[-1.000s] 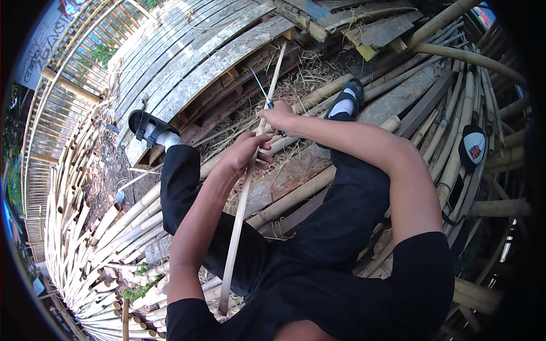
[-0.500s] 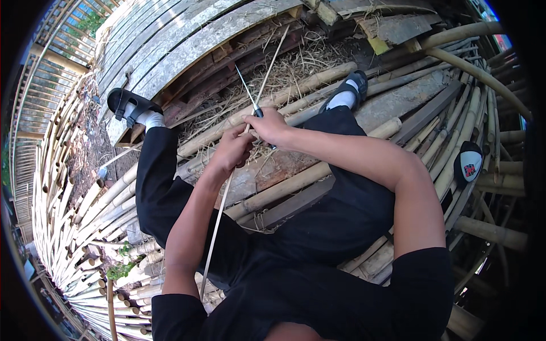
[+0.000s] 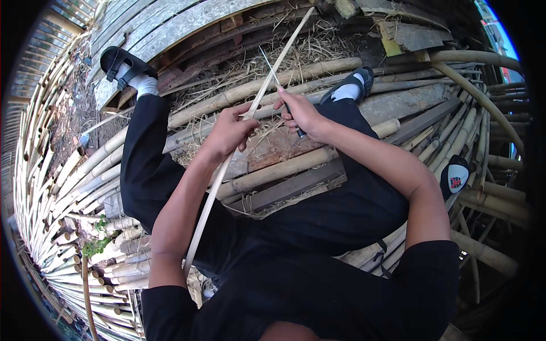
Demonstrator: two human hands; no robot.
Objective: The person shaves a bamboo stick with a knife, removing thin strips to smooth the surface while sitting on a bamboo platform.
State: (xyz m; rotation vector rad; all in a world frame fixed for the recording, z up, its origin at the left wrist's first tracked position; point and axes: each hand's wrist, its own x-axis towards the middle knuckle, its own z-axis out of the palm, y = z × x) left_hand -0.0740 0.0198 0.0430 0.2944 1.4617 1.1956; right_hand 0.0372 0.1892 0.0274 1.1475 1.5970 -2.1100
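A long, pale bamboo strip [image 3: 206, 219] slants from beside my left upper arm up to the edge of the wooden platform. My left hand [image 3: 232, 132] is closed around the strip near its middle, thumb and fingers gripping it. To its right, my right hand [image 3: 302, 115] holds a knife [image 3: 269, 65] with a dark handle and a thin blade. The blade points up and to the left, and its middle lies close to the strip; whether they touch I cannot tell. The right hand itself is apart from the strip.
A weathered plank platform [image 3: 187, 28] stands ahead. Pale shavings [image 3: 301, 54] litter the ground before it. Bamboo poles [image 3: 267, 170] lie beneath my legs, with stacked poles [image 3: 68, 238] at left. A loose sandal [image 3: 455, 176] lies at right, near a curved pole [image 3: 478, 96].
My hands have moved apart, the right one going right with the knife. The strip has turned, now showing its broad face, and its far end has shifted right.
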